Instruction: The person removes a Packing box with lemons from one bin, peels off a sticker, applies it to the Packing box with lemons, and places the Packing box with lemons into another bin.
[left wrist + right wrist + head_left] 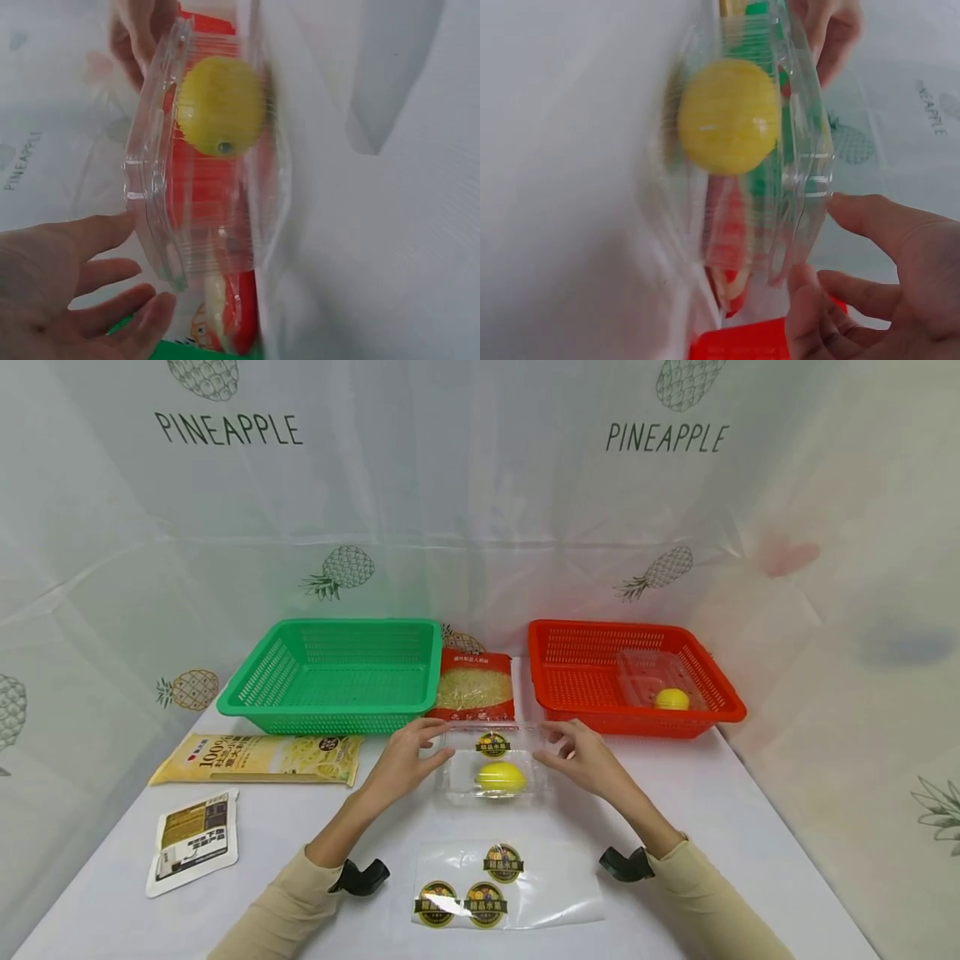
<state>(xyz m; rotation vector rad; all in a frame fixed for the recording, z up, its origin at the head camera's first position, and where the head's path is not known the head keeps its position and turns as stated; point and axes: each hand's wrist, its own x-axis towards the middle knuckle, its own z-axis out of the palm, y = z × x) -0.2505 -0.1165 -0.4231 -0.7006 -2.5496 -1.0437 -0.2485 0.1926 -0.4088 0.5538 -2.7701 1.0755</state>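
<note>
A clear plastic clamshell box (461, 785) holds one lemon (501, 778), its lid folded down. On the lid is a round black-and-gold sticker (492, 744). My left hand (405, 760) is at the box's left side; in the left wrist view its thumb touches the lid rim and the other fingers are loosely spread near the corner. Opposite it, my right hand (588, 760) has its thumb at the right rim and a fingertip at the corner, in the right wrist view. Nearer me lies a backing sheet (555, 885) with three similar stickers.
Behind stand a green basket (337, 722) and a red basket (622, 720); the red one contains another clear box (637, 672) with a lemon (672, 699). Between them lies a red food bag (474, 689). At left are a long yellow packet (262, 760) and a white pouch (195, 839).
</note>
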